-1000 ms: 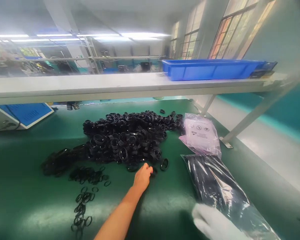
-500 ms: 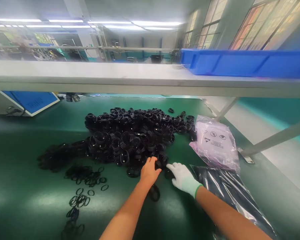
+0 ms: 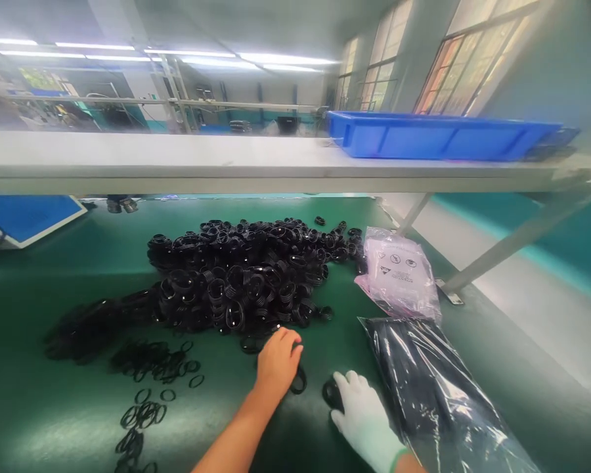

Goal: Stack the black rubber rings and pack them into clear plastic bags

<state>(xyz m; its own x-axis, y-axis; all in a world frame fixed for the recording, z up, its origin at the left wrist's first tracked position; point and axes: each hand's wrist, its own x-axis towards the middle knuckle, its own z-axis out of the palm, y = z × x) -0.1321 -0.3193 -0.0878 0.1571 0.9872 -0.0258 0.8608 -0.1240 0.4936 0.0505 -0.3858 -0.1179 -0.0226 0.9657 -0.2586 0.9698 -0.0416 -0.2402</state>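
My bare left hand [image 3: 277, 362] is at the front edge of a big pile of black rings [image 3: 256, 272], its fingers curled; what they hold, if anything, is hidden. Just under its fingertips a black ring [image 3: 300, 381] lies on the green table. My right hand [image 3: 365, 412], in a white glove, has its thumb and fingers around a small bundle of black rings [image 3: 331, 394] low over the table. A lone bundle of rings [image 3: 326, 313] rests at the right edge of the pile.
Thin loose rings [image 3: 145, 414] are scattered at the left front. At the right lie a clear bag with dark contents [image 3: 438, 387] and a pinkish printed bag [image 3: 398, 269]. A shelf [image 3: 177, 157] with a blue bin [image 3: 438, 135] crosses above the table [image 3: 217, 420].
My right hand came in from the lower right to the pile, then drew back toward me with a ring bundle. The left hand moved to the pile's edge and back slightly. The view shifted.
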